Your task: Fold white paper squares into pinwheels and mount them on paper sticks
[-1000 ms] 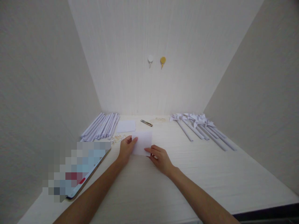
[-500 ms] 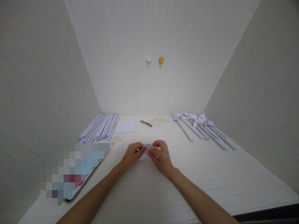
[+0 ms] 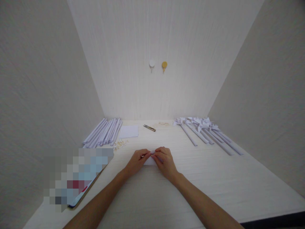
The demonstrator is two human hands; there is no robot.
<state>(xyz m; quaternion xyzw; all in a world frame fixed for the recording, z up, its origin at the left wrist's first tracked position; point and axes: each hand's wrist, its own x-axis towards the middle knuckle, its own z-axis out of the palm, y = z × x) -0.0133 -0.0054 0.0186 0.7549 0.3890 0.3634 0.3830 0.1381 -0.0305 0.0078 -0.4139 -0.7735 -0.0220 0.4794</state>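
Observation:
Both hands pinch a small white sheet of paper (image 3: 149, 162) above the middle of the table. My left hand (image 3: 138, 160) has thumb and fingers closed on its left part, and my right hand (image 3: 164, 160) closes on the right part. The far edge of the paper looks curled or folded between the fingertips, which hide much of it. Beyond the hands lie thread snips (image 3: 149, 128) and a stack of white paper squares (image 3: 129, 131).
White paper tubes (image 3: 105, 132) are piled at back left, beside small pale bits (image 3: 120, 144). Paper pinwheels on sticks (image 3: 199, 124) lie at back right. A blurred flat device (image 3: 88, 178) rests at left. Two hooks (image 3: 164, 65) are on the back wall (image 3: 133, 89).
The paper's far edge has been bent over toward me, and both hands have drawn closer together at the fingertips. The whole view has shifted slightly.

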